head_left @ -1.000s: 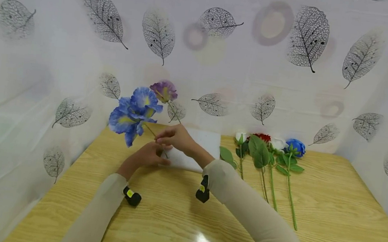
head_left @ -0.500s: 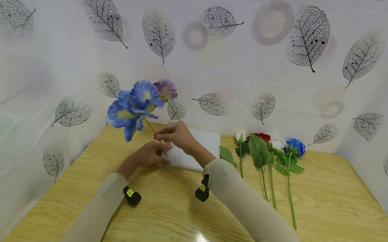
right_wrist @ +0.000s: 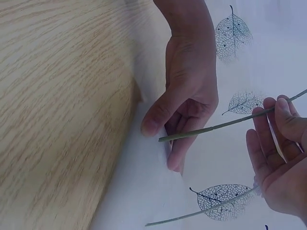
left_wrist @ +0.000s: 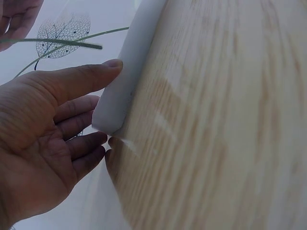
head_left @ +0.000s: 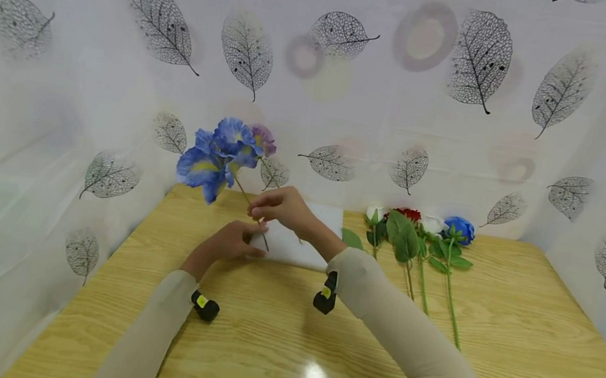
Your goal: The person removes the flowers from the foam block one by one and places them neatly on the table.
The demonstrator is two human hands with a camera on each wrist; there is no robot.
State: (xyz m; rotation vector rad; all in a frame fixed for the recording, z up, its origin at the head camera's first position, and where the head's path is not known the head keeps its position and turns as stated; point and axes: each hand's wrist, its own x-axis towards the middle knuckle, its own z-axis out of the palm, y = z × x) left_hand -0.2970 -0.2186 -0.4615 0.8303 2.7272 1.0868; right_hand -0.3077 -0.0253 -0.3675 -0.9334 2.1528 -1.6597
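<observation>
Above and left of the fingers of the right hand (head_left: 281, 208) in the head view, a blue iris (head_left: 220, 157) leans, its stem pinched; a purple flower (head_left: 265, 140) shows behind it. Lower left, the left hand (head_left: 228, 239) holds a white block (head_left: 301, 255) on the table (head_left: 265, 333). Left wrist view: the left thumb rests on the block, the other fingers parted from it around the end. Right wrist view: the iris stem's tip lies just beside the left thumb; whether it touches the block, I cannot tell.
</observation>
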